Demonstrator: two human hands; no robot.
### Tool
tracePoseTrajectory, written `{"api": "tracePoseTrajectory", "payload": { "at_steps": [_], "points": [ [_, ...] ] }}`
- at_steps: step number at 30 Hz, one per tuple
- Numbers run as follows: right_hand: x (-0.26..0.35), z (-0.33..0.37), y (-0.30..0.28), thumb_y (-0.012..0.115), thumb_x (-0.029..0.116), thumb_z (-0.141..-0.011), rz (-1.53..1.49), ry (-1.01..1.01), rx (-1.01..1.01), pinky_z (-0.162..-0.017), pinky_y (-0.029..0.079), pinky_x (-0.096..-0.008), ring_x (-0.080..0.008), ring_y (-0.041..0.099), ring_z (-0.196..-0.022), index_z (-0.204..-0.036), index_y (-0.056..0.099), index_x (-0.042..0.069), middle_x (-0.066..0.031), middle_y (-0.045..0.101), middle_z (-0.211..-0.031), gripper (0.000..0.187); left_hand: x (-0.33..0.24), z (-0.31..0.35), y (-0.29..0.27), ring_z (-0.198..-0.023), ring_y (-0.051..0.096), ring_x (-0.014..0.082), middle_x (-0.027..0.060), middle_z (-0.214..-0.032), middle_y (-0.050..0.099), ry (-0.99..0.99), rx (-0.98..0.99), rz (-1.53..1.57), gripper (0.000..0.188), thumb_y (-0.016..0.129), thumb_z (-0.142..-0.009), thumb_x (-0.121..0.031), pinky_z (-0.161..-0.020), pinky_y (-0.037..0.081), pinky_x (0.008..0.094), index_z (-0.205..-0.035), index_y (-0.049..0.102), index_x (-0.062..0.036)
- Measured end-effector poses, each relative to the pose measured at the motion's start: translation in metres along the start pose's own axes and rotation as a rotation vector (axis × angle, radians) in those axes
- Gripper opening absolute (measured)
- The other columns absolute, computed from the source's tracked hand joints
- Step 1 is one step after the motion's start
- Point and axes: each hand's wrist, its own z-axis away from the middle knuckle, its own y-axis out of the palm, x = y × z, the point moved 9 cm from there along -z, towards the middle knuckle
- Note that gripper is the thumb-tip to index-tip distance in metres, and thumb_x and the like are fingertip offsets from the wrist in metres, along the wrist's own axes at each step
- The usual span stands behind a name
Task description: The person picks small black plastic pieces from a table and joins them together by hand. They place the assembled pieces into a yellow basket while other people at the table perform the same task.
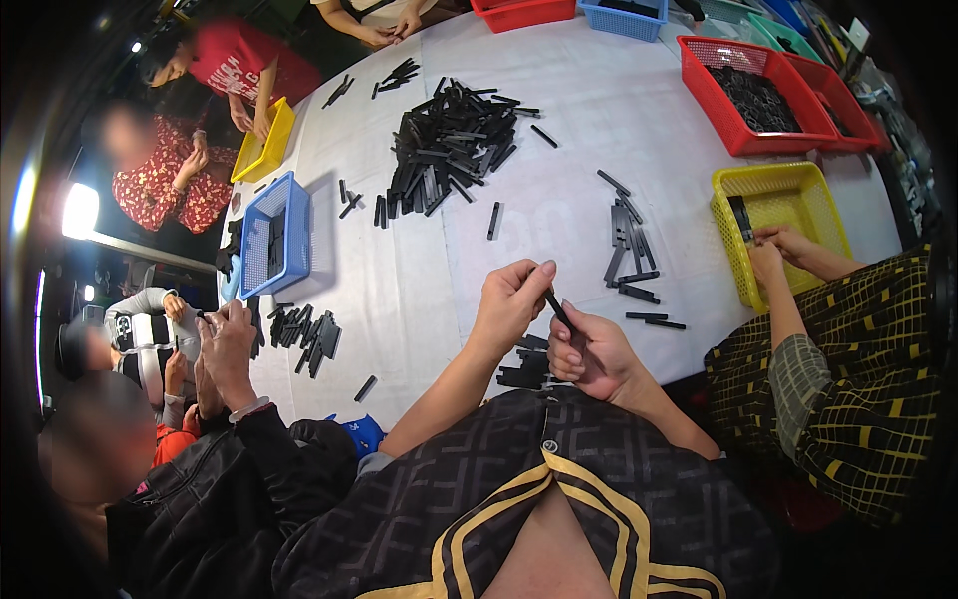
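Close in front of me, above the near part of the table, I hold one slim black bar [560, 310] between both hands. Its far end is pinched between the thumb and fingers of my left hand [511, 303]. My right hand [596, 355] has its fingers curled round the near end, thumb along the bar. The bar slants down from left to right. Partly hidden behind my hands, a small stack of similar black bars [521, 371] lies on the table. A looser group of black bars [624, 235] is spread beyond my right hand.
A big heap of black bars [449, 145] covers the middle of the white table [584, 110]. A blue basket [296, 240] stands left, a yellow basket [833, 215] and a red basket [691, 90] right. Co-workers sit close on both sides, their hands over the table's edges.
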Motion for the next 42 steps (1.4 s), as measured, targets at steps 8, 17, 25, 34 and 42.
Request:
{"api": "tracePoseTrajectory", "payload": {
  "at_steps": [8, 17, 25, 34, 42],
  "points": [
    [0.002, 0.002, 0.001, 0.029, 0.034, -0.097, 0.054, -0.01, 0.008, -0.046, 0.033, -0.0254, -0.0129, 0.034, -0.041, -0.074, 0.045, 0.008, -0.0027, 0.04, -0.051, 0.038, 0.004, -0.001, -0.007, -0.036, 0.03, 0.0051, -0.0001, -0.043, 0.041, -0.078, -0.037, 0.049, 0.05, 0.041, -0.094, -0.039, -0.035, 0.021, 0.0212, -0.062, 0.055, -0.0023],
    [0.0, -0.001, 0.001, 0.026, 0.035, -0.097, -0.076, 0.023, 0.089, -0.045, 0.032, -0.0252, -0.012, 0.032, -0.04, -0.073, 0.043, 0.01, -0.0003, 0.037, -0.049, 0.039, 0.01, 0.001, -0.007, -0.036, 0.031, 0.0052, 0.0006, -0.044, 0.042, -0.153, 0.019, 0.213, 0.051, 0.039, -0.093, -0.043, -0.036, 0.02, 0.0209, -0.068, 0.057, -0.002],
    [-0.001, -0.002, 0.002, 0.025, 0.033, -0.097, -0.11, 0.057, 0.118, -0.043, 0.031, -0.0243, -0.0116, 0.032, -0.038, -0.07, 0.042, 0.011, 0.0006, 0.036, -0.047, 0.039, 0.007, -0.002, -0.002, -0.038, 0.031, 0.005, -0.0013, -0.047, 0.041, -0.071, 0.037, -0.002, 0.044, 0.042, -0.093, -0.036, -0.037, 0.02, 0.021, -0.072, 0.057, -0.0009],
    [0.003, 0.001, 0.008, 0.025, 0.032, -0.098, -0.231, 0.053, 0.195, -0.043, 0.031, -0.0242, -0.0115, 0.032, -0.038, -0.069, 0.041, 0.01, 0.0009, 0.036, -0.047, 0.04, 0.003, -0.001, 0.008, -0.042, 0.034, 0.0047, -0.0005, -0.049, 0.043, -0.099, 0.131, 0.265, 0.044, 0.042, -0.094, -0.037, -0.04, 0.025, 0.0186, -0.08, 0.061, -0.0003],
    [0.004, -0.003, 0.001, 0.027, 0.035, -0.097, 0.01, -0.016, 0.044, -0.044, 0.033, -0.0249, -0.0124, 0.034, -0.04, -0.072, 0.044, 0.009, -0.0019, 0.04, -0.05, 0.04, 0.015, -0.003, 0.0, -0.039, 0.034, 0.0052, 0.0, -0.047, 0.043, -0.179, 0.117, 0.21, 0.046, 0.04, -0.094, -0.036, -0.039, 0.024, 0.0193, -0.079, 0.061, 0.0017]
  ]
}}
